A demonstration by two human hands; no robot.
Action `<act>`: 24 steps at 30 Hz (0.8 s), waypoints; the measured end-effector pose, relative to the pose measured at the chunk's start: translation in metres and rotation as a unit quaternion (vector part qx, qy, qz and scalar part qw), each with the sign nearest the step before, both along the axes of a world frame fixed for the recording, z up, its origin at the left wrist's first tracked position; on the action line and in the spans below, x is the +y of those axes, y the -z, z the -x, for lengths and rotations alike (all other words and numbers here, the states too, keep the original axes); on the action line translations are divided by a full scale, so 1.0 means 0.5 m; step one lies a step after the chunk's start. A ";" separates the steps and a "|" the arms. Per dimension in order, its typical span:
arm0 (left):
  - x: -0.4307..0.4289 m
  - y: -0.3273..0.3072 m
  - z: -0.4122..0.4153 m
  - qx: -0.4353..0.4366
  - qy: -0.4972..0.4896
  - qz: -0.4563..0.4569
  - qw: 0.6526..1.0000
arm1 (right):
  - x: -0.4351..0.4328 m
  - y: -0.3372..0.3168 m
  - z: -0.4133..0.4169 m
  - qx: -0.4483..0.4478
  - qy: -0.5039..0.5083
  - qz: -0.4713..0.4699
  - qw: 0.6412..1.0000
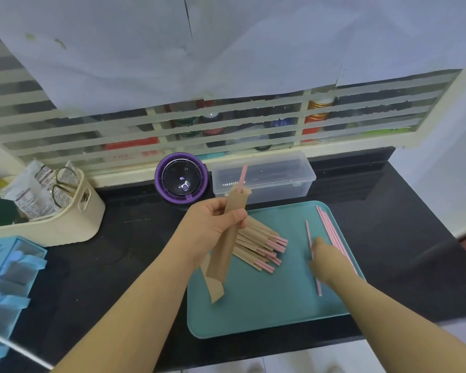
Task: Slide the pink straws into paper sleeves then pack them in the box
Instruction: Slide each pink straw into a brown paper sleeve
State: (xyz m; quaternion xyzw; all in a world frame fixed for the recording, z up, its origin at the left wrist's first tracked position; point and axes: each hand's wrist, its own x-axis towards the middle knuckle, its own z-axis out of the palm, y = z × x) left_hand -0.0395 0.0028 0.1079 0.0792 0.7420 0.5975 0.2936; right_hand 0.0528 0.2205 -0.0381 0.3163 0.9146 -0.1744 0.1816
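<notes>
My left hand (215, 224) grips a brown paper sleeve (228, 238) held above the teal tray (267, 313), with a pink straw (242, 176) sticking out of its top. A pile of sleeved straws (261, 247) lies on the tray just right of that hand. My right hand (327, 261) rests on a single loose pink straw (311, 249) on the tray; its fingertips are hidden, so its grip is unclear. More bare pink straws (331, 230) lie along the tray's right edge. An empty sleeve (213, 284) lies under the held one. The clear plastic box (264, 176) stands shut behind the tray.
A purple round lidded container (181, 178) stands left of the box. A cream basket (54, 211) with scissors and packets sits at the left, and a blue drawer unit (6, 286) at the near left. The black counter (404, 211) extends right.
</notes>
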 end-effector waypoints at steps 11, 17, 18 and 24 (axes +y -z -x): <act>-0.015 -0.004 0.003 0.010 -0.013 -0.005 1.000 | 0.006 -0.168 0.073 0.305 0.291 0.530 0.735; -0.001 -0.027 0.003 0.004 -0.018 -0.028 0.999 | -0.007 -0.401 0.087 0.375 0.171 0.787 0.460; 0.002 -0.032 0.003 0.004 -0.019 -0.033 0.999 | -0.010 -0.425 0.086 0.380 0.153 0.793 0.450; 0.010 -0.056 -0.002 0.006 -0.024 -0.050 0.998 | -0.038 -0.486 0.084 0.437 0.070 0.626 0.642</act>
